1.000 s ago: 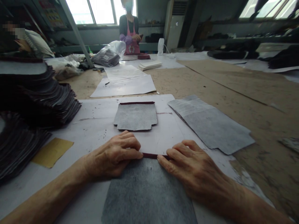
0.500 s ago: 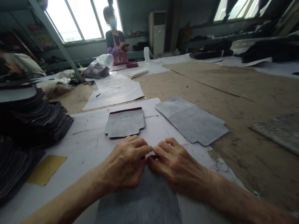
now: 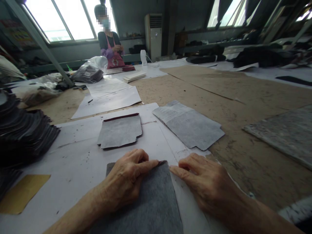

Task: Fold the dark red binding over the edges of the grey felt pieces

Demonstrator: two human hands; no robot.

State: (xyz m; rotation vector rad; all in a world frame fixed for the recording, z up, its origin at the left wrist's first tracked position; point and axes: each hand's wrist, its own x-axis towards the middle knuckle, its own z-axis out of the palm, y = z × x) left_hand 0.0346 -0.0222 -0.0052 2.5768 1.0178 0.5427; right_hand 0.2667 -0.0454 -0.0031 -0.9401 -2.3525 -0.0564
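A grey fabric panel lies before me, with a strip of dark red showing at its far right corner. My left hand rests on the panel, fingers bent, the index finger pressing along that far edge. Beside the corner is my right hand, its fingers loosely curled and the thumb slightly apart from them. Nothing shows in its grasp, and the thumb tip points at the panel's edge. Beyond my hands lie a smaller grey panel with a dark red folded edge and some overlapping grey panels.
Tall stacks of dark pieces stand at left, near a yellow-brown card. White sheets and a thick grey slab lie on the brown tabletop. A masked co-worker in a pink apron is across the table.
My right hand has moved right, away from my left hand and off the panel's far edge. My left index finger now reaches along that edge. The view has shifted to the right.
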